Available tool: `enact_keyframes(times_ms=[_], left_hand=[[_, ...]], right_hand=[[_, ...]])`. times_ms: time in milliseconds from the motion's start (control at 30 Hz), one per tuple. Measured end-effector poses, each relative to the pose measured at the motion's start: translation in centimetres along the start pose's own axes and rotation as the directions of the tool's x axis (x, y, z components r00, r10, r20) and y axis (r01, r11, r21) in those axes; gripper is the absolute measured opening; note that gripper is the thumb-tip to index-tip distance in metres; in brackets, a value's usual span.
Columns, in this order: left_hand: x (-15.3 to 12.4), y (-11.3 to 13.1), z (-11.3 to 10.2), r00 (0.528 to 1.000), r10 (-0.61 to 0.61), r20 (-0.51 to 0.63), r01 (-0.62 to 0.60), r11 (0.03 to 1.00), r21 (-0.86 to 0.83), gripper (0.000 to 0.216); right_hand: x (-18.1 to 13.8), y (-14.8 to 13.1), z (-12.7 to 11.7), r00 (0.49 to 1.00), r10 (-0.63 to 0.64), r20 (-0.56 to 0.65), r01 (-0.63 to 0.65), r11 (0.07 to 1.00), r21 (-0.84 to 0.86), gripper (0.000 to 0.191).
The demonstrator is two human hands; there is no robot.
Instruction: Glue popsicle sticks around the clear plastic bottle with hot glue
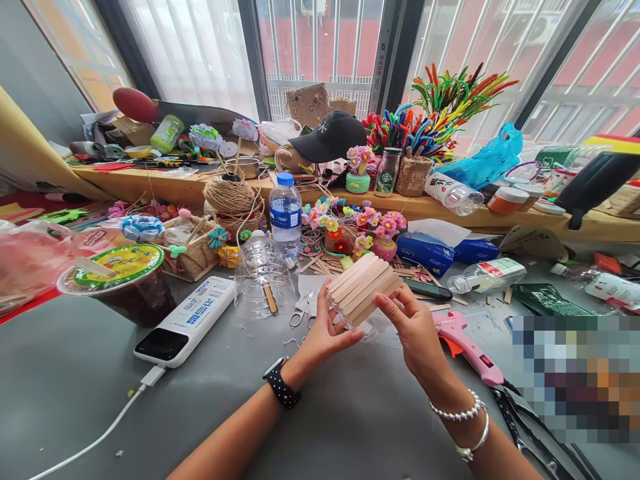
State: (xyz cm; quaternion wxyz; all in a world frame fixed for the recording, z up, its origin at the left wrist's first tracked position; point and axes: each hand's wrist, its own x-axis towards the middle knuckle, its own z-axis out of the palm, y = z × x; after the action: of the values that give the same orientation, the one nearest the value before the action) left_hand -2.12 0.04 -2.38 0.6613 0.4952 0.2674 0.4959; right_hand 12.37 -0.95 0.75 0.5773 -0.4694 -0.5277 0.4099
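Between my hands, above the table, is a clear plastic piece covered with a row of flat wooden craft sticks (pixel 363 287). My left hand (pixel 327 330) grips its left side, thumb along the near edge. At the right edge, my right hand (pixel 410 323) has its thumb and fingers closed on the sticks. A pink hot glue gun (pixel 470 347) lies just right of my right hand. Small scissors (pixel 303 310) rest beyond my left hand. Loose craft sticks (pixel 320 265) are scattered behind the piece.
A cut clear plastic bottle (pixel 263 280) stands at left, near a white power bank (pixel 187 323) with a cable and a lidded cup (pixel 125 280). Behind are a water bottle (pixel 285 213), twine (pixel 233 200) and a blue tissue pack (pixel 425 252). Black-handled scissors (pixel 525 433) lie at front right.
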Motion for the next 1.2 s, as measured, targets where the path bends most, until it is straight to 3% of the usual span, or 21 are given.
enact_keyframes(times_ms=[433, 633, 833, 1200], left_hand=[[0.02, -0.29, -0.19, 1.000, 0.015, -0.021, -0.014, 0.999, 0.041, 0.107], [0.04, -0.39, 0.04, 0.996, 0.025, -0.080, -0.023, 0.999, 0.026, 0.096], [-0.06, -0.21, 0.02, 0.998, 0.038, -0.048, -0.036, 0.998, 0.048, 0.090], [-0.36, 0.38, 0.52, 0.991, 0.078, -0.113, -0.068, 0.994, 0.087, 0.080]], right_hand=[[-0.20, 0.25, -0.03, 0.999, 0.024, 0.031, -0.023, 0.999, -0.026, 0.024], [-0.15, 0.30, 0.05, 0.999, 0.029, 0.042, -0.028, 0.999, -0.019, 0.023], [-0.23, 0.34, 0.02, 0.998, 0.042, 0.047, -0.041, 0.999, -0.024, 0.025], [-0.17, 0.37, 0.04, 0.995, 0.059, 0.078, -0.057, 0.998, -0.032, 0.029]])
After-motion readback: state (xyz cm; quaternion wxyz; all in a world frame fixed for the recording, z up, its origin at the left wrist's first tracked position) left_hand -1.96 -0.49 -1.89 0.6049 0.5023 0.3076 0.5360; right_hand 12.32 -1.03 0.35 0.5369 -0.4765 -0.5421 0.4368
